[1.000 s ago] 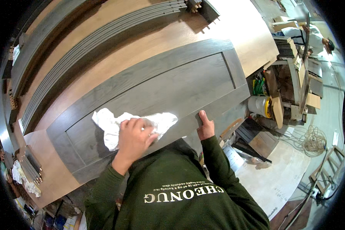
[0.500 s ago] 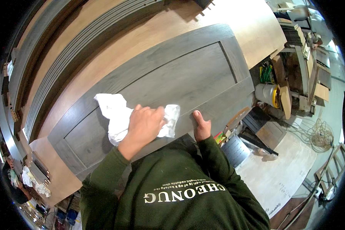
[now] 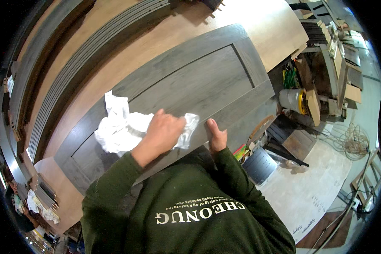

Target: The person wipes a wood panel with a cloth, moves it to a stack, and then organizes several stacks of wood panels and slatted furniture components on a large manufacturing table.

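A grey-stained wooden panel door (image 3: 190,91) with recessed fields lies slantwise on the bench in front of me. My left hand (image 3: 163,133) is closed over a bunched white cloth (image 3: 125,129) pressed against the door's near side; loose folds spread to the left and a smaller flap sticks out on the right. The left fingers are slightly blurred. At the door's near edge, my right hand (image 3: 216,136) grips it with the thumb on top; its other fingers are hidden under the edge.
Stacked long grey mouldings (image 3: 93,44) run along the bench behind the door. To the right stand a grey bucket with a yellow rim (image 3: 291,100), a metal sheet (image 3: 259,165) and a coiled cable (image 3: 353,142). Another person's arm (image 3: 27,216) shows at far left beside rags (image 3: 42,207).
My left hand, with the white cloth, has shifted slightly on the door, and the cloth's loose folds have swung left. The right hand stays at the edge; the whole view has moved a little.
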